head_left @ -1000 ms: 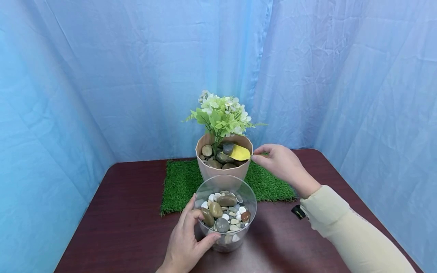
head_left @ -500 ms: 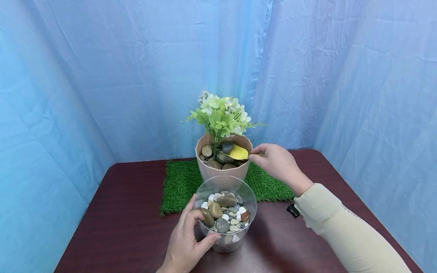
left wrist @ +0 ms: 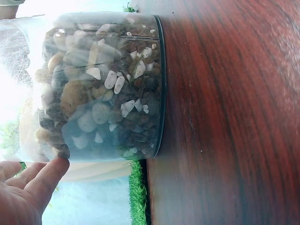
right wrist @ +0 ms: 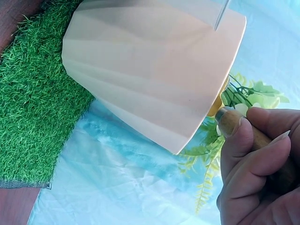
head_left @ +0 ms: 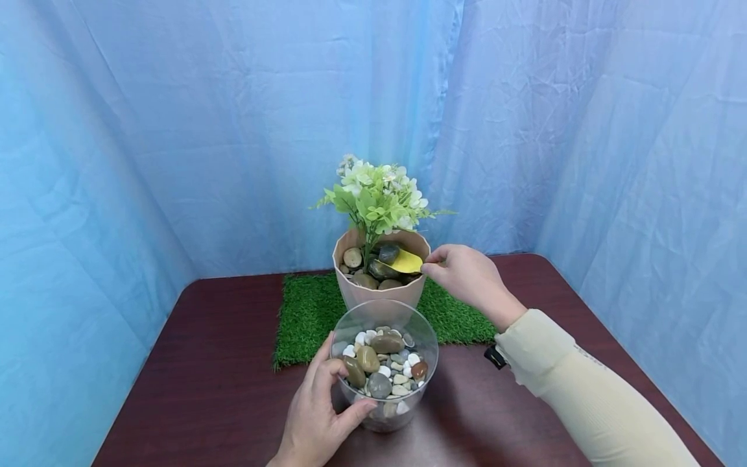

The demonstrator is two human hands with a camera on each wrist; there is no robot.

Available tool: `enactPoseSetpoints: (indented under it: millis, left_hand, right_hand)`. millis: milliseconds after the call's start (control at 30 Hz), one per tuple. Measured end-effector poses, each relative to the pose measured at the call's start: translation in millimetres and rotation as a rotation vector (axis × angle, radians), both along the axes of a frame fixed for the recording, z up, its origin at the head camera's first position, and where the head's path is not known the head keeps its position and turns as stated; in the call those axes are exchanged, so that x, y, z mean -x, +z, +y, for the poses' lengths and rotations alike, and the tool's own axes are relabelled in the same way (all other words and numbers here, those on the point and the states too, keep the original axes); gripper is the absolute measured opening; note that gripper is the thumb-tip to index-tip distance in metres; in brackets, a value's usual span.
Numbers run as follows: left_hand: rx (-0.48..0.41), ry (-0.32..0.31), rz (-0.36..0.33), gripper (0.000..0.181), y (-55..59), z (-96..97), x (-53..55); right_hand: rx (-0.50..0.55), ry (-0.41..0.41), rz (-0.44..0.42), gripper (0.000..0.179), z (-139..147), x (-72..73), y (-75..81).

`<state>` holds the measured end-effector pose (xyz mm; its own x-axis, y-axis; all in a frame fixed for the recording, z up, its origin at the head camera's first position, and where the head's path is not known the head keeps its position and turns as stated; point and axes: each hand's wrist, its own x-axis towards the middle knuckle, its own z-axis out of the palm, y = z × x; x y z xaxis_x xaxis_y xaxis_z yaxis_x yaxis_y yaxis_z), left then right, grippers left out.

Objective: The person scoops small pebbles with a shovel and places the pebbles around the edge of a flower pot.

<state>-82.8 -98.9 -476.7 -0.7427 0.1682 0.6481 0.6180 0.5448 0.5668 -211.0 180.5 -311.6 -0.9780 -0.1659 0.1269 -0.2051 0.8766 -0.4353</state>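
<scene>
My right hand grips the wooden handle of a small trowel at the right rim of the pink flowerpot. The trowel's yellow blade reaches inside over dark stones, beside a rounded grey stone. White flowers with green leaves rise from the pot. In front, my left hand holds the rim of a clear plastic container, thumb at the front and fingers on the left. Inside it lie white, grey and brown pebbles, with larger stones on top.
Under the flowerpot lies a green artificial grass mat on the dark red wooden table. Light blue curtains hang around the back and sides. The clear container stands directly before the pot, its rim overlapping it in the head view.
My right hand has shifted slightly left, bringing the trowel's yellow blade a little farther into the flowerpot. The left hand and clear container have stayed in place.
</scene>
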Motion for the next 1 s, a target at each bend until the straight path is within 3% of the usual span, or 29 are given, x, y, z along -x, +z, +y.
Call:
enactPoseSetpoints:
  millis: [500, 1000]
  left_hand:
    - [-0.03, -0.038, 0.019, 0.055, 0.6, -0.2, 1.7]
    - [-0.017, -0.023, -0.003, 0.055, 1.2, -0.3, 0.9]
  right_hand:
    - [-0.063, -0.007, -0.067, 0.026, -6.4, 3.3, 4.6]
    - [-0.078, -0.001, -0.073, 0.026, -8.2, 2.9, 7.5]
